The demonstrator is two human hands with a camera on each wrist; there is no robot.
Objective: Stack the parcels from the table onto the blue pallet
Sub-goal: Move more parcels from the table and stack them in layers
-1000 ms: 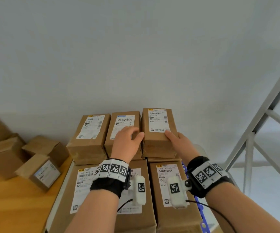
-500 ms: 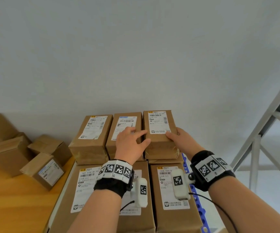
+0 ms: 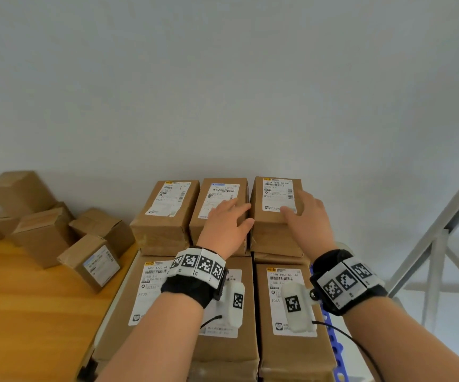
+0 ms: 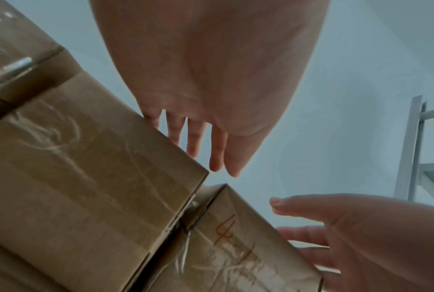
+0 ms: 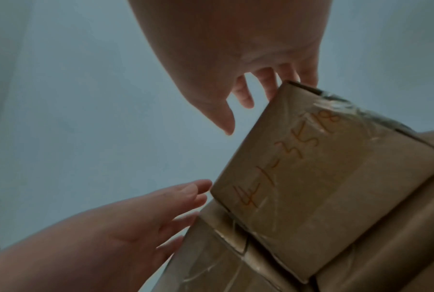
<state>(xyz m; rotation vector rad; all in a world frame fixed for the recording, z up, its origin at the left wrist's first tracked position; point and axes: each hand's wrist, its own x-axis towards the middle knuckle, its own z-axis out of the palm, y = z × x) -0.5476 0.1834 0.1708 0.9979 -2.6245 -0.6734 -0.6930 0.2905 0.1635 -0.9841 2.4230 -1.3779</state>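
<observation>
Three brown parcels stand side by side in the top back row of the stack: left (image 3: 165,213), middle (image 3: 220,194) and right (image 3: 276,224). My left hand (image 3: 227,219) hovers over the middle parcel (image 4: 86,177) with straight fingers (image 4: 198,142), its thumb near the right parcel's edge. My right hand (image 3: 305,213) lies flat over the top of the right parcel (image 5: 311,177), fingers spread and holding nothing. The near side of that parcel bears orange handwriting. Larger parcels (image 3: 289,340) form the layer below. A strip of the blue pallet (image 3: 333,340) shows at the stack's right edge.
A wooden table (image 3: 16,312) at the left carries several loose parcels (image 3: 90,266). A grey metal rack (image 3: 429,244) stands at the right. A plain white wall rises directly behind the stack.
Both hands have let go of the right parcel's sides. My right hand has moved up onto its top, and my left hand has shifted over the middle parcel.
</observation>
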